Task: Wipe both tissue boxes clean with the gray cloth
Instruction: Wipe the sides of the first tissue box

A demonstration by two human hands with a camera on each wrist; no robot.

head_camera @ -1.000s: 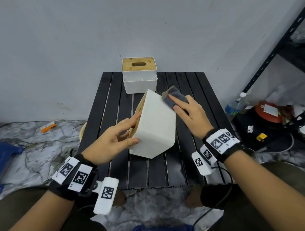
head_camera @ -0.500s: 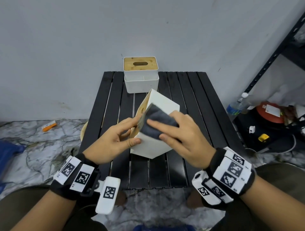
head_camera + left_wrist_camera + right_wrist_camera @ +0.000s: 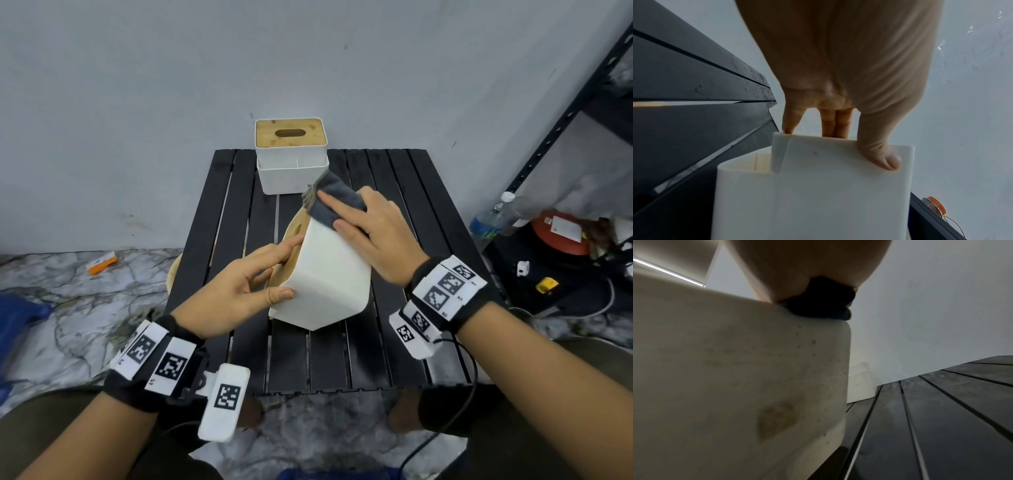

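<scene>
A white tissue box (image 3: 329,274) stands tilted on the black slatted table (image 3: 394,342), its wooden lid turned to the left. My left hand (image 3: 284,270) grips it, thumb on the near white face (image 3: 838,186) and fingers on the lid. My right hand (image 3: 346,216) presses the gray cloth (image 3: 337,200) with flat fingers onto the box's far upper edge. In the right wrist view the cloth (image 3: 824,305) sits bunched under the palm, above a stained white side (image 3: 735,369). A second white tissue box (image 3: 291,157) with a wooden lid stands upright at the table's far edge.
The wall rises right behind the far box. A black metal rack (image 3: 565,113) stands at the right, with a water bottle (image 3: 489,219), a red round object (image 3: 561,233) and cables on the floor beside it. An orange item (image 3: 101,263) lies on the marble floor at left.
My right hand swept the cloth toward me down the box's top face, then back up to the far upper edge. The left hand kept its hold on the box.
</scene>
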